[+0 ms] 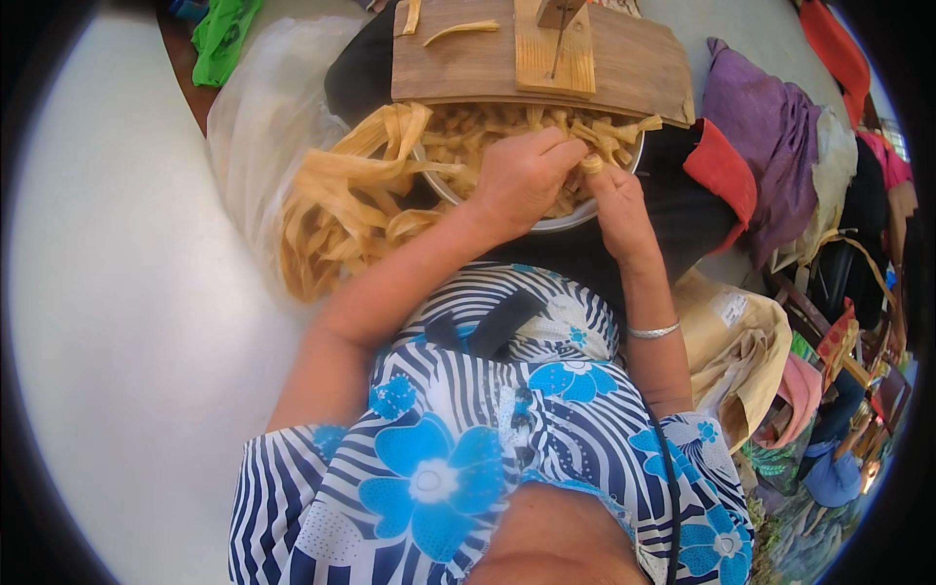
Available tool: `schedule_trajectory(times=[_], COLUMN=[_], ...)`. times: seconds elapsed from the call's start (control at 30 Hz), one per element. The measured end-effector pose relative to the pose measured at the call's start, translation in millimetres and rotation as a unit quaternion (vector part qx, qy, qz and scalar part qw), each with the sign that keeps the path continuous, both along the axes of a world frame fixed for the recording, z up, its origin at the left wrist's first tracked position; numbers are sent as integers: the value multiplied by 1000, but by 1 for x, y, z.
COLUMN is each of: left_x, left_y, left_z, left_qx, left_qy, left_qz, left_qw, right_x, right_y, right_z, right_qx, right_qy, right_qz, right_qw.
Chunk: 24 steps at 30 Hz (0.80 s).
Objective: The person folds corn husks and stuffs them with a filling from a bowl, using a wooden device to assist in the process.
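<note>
My left hand and my right hand meet over a round white-rimmed basin. Between their fingertips is a small coiled piece of dried, straw-coloured plant strip. It sits at my right thumb, and the left fingers pinch close against it, their tips partly hidden. Many short folded pieces of the same strip fill the basin below. To the left, a loose bundle of long dried strips spills from a clear plastic bag, with one end reaching the basin's rim.
A wooden board covers the basin's far side, carrying a wood block with a thin metal rod and a few strip scraps. Purple cloth, red cloth and a brown paper sack lie right. Another person sits far right.
</note>
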<state>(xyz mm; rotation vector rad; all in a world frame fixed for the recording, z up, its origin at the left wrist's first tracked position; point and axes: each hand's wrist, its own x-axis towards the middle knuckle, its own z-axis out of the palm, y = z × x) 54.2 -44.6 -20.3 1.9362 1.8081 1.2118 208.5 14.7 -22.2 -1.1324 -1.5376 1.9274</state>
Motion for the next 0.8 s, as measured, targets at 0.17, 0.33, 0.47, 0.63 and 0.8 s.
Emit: schedule_trajectory(times=[0.17,0.33,0.47,0.63,0.8], left_x=[8,5,8,6,-19], left_y=[-7,-7,14,13,-25], left_z=[2,26,28,11,9], left_qx=[24,-118,-205,-194,-227], left_qy=[-91,-122,-128,-327,-306], left_qz=[-27,-32,13,33,-2], left_qw=[995,985,970,924,925], right_x=[-4,-11,-8,-10,-7], right_y=[-1,-5,0,1,8], right_z=[-3,-11,-15,-3,-9], right_qx=[-269,-99,177,216,142], right_qy=[228,133,13,109,125], right_qz=[-48,-83,-110,-188,-188], right_qw=[935,983,978,952,964])
